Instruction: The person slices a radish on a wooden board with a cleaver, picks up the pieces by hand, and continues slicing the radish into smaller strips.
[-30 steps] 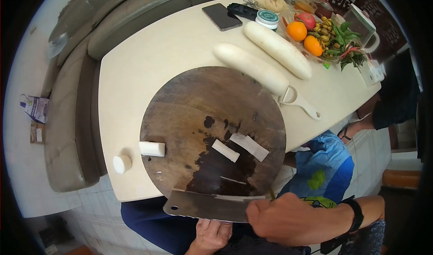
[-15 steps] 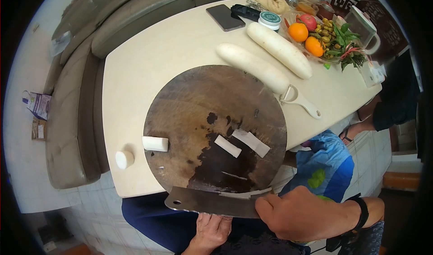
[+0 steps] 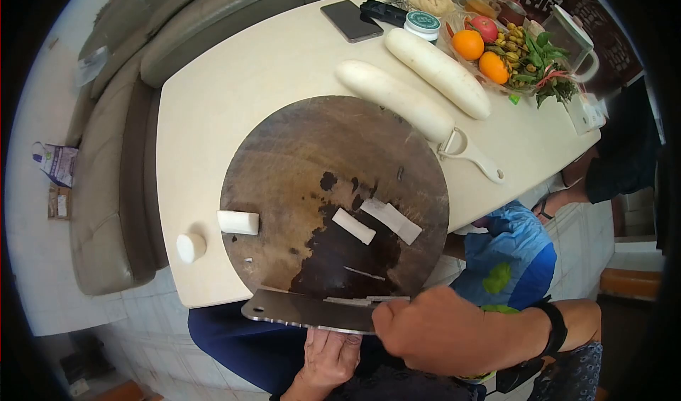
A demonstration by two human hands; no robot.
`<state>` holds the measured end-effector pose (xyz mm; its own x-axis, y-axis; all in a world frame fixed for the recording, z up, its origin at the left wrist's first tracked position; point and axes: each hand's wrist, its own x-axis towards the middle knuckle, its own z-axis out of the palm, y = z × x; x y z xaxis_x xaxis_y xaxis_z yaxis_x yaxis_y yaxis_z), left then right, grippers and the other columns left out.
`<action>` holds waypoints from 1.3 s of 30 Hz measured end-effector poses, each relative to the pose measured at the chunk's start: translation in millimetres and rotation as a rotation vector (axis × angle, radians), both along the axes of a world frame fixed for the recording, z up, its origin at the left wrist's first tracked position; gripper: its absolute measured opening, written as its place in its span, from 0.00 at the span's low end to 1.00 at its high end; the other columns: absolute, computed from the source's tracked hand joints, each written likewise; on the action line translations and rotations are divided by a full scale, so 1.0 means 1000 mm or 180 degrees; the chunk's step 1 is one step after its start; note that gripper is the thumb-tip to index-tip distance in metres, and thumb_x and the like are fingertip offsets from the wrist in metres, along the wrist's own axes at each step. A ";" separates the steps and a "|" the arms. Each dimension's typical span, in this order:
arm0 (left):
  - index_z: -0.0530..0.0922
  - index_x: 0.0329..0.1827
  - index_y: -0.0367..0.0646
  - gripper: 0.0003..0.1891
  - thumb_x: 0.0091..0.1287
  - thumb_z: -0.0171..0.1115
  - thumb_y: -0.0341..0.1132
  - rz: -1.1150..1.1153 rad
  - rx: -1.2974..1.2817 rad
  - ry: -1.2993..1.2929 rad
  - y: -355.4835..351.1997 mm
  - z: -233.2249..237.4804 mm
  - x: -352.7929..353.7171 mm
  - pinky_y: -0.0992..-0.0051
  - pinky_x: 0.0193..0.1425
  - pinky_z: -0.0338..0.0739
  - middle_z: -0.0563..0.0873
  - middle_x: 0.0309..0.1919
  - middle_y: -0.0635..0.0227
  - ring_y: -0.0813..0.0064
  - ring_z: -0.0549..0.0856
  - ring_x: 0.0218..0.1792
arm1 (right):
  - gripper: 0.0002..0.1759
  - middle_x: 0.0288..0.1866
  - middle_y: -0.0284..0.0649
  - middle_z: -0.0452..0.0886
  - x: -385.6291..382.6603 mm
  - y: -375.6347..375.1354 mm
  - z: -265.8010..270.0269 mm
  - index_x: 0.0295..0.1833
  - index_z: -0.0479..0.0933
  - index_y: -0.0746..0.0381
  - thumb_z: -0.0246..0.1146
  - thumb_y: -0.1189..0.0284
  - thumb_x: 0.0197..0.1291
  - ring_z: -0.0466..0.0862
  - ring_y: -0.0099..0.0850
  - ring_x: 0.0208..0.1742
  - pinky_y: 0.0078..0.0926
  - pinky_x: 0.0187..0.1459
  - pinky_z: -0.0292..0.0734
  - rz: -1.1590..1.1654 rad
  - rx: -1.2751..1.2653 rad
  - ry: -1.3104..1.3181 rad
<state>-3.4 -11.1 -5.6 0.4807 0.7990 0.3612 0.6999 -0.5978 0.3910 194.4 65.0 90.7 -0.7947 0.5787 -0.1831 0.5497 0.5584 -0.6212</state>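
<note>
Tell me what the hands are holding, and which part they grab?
The right hand holds the cleaver by its handle, hidden inside the fist. The left hand below the blade looks empty.

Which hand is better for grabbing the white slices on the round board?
Likely the left hand: it looks empty, just below the near edge of the board. The right hand is busy gripping the cleaver.

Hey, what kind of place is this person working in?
Probably a home living room used for food prep: a grey sofa beside the cream table, a round wooden cutting board, whole white radishes, and a cleaver in the right hand.
</note>
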 end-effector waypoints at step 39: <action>0.75 0.57 0.31 0.16 0.71 0.57 0.31 0.1351 -0.2677 -0.4382 0.038 0.057 0.013 0.65 0.60 0.77 0.82 0.51 0.54 0.63 0.82 0.53 | 0.10 0.19 0.32 0.77 0.045 0.009 -0.038 0.37 0.77 0.67 0.58 0.70 0.67 0.70 0.16 0.15 0.15 0.17 0.63 -0.1459 -0.3293 0.2224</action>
<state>9.7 27.2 51.5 -0.0979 0.9586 -0.2673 -0.3704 0.2142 0.9039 239.7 74.1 52.2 -0.6729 0.6600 -0.3340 -0.0462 -0.4882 -0.8715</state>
